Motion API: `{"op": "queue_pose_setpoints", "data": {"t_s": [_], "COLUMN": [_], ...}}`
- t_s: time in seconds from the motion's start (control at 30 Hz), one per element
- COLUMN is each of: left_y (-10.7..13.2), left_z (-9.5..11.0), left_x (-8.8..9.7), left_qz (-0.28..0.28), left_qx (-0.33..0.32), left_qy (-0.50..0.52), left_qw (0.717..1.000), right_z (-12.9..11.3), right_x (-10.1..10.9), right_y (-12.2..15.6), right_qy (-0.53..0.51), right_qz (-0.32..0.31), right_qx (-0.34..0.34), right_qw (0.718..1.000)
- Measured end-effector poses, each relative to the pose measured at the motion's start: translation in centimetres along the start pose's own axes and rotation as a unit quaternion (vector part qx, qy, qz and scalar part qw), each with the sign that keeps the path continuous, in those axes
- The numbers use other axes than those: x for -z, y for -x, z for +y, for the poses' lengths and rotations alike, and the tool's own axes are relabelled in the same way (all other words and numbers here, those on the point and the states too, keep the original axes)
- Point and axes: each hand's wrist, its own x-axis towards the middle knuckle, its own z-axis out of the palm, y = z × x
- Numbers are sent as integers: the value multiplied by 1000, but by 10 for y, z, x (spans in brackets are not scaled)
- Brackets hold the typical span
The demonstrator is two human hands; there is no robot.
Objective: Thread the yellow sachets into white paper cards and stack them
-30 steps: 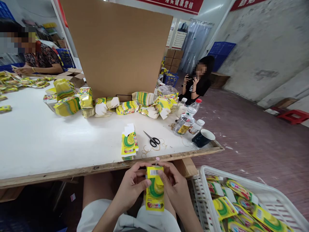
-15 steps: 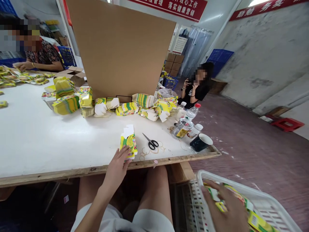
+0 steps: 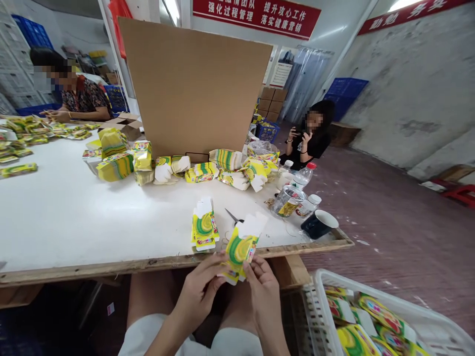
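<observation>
Between my two hands, just over the table's front edge, is a flattened yellow-green carton (image 3: pixel 240 248) with white flaps. My left hand (image 3: pixel 200 287) grips its lower left side. On its lower right edge, the fingers of my right hand (image 3: pixel 261 284) are closed. A small stack of similar flat cartons (image 3: pixel 204 225) lies on the table to the left of the held one. Black-handled scissors (image 3: pixel 233 216) lie behind the held carton, which hides their handles.
Bundles of flat cartons (image 3: pixel 202 170) line the table before a large cardboard sheet (image 3: pixel 196 89). Bottles (image 3: pixel 305 175), a jar (image 3: pixel 288 201) and a dark mug (image 3: pixel 319 223) stand at the right. A white basket (image 3: pixel 315 316) holds filled cartons. Two people (image 3: pixel 87 96) (image 3: pixel 311 131) sit beyond.
My right hand has come from the basket to the front of the table. My left hand has left the stack, and both hands now hold a flat carton.
</observation>
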Motion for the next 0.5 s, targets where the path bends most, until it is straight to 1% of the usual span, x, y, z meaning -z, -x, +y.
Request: {"op": "queue_pose_setpoints", "data": {"t_s": [0.07,0.1,0.13,0.2,0.27,0.3,0.33,0.4,0.5], "left_y": [-3,-5,-6,-6,-4,-3,-2,-1,-3], "left_z": [3,3,3,2,2,2,3,7,13], "left_x": [-5,-7,-9,-12,-13,-13,-13,-11,-11], "left_qz": [52,56,41,-21,-67,-77,-79,-77,-67], "left_qx": [62,93,127,192,240,250,251,241,230], "left_qy": [110,179,250,370,445,468,483,498,491], "left_qw": [991,978,959,909,860,844,835,829,838], "right_z": [-2,-4,-6,-9,-12,-12,-13,-13,-14], "right_x": [6,7,6,2,-3,-4,-5,-5,-3], "right_y": [9,14,19,28,32,32,32,31,29], "right_qy": [-25,-39,-48,-61,-73,-74,-70,-52,-19], "right_qz": [15,5,-13,-54,-73,-77,-80,-77,-73], "right_qx": [-25,-42,-54,-73,-81,-82,-82,-76,-64], "right_qw": [999,998,997,994,991,991,991,993,995]}}
